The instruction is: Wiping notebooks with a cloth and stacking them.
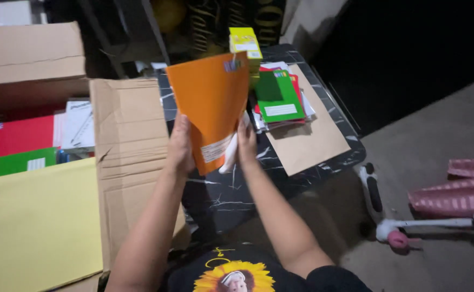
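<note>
My left hand (180,146) and right hand (246,141) pinch the orange notebook (211,108) upright by its 2 edges, cover facing me, over the black marble table (231,189).

Bare forearms; black shirt (258,270) with sunflower print.

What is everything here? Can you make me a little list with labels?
Left hand: left hand grips the edge of a flat orange paper notebook
Right hand: right hand holds the notebook's other edge, plus a white cloth
Surface: black marble-pattern table
On the table: green notebook atop a stack, on a brown paper envelope
Behind: small yellow cardboard box
To the left: open brown cardboard box with notebooks inside
Floor: white and pink scooter
</note>
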